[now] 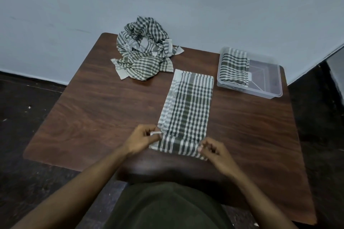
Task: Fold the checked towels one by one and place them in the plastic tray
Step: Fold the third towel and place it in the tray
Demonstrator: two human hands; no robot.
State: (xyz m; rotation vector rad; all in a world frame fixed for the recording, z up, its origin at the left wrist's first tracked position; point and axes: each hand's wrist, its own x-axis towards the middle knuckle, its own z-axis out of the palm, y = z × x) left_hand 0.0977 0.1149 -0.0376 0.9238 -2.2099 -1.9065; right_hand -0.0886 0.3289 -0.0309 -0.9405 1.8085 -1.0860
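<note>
Both hands' grip pinching long towel's (pixel 186 106) near end, folded towel (pixel 233 68) in plastic tray (pixel 268 92)

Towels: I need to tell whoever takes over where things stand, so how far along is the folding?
Done: one folded towel lies in the left part of the plastic tray. In hand: a long towel strip lies flat on the table, its near corners pinched by the left hand and the right hand, apparently ready to fold it across. Left: the crumpled pile at the far edge; its count cannot be told.
</note>
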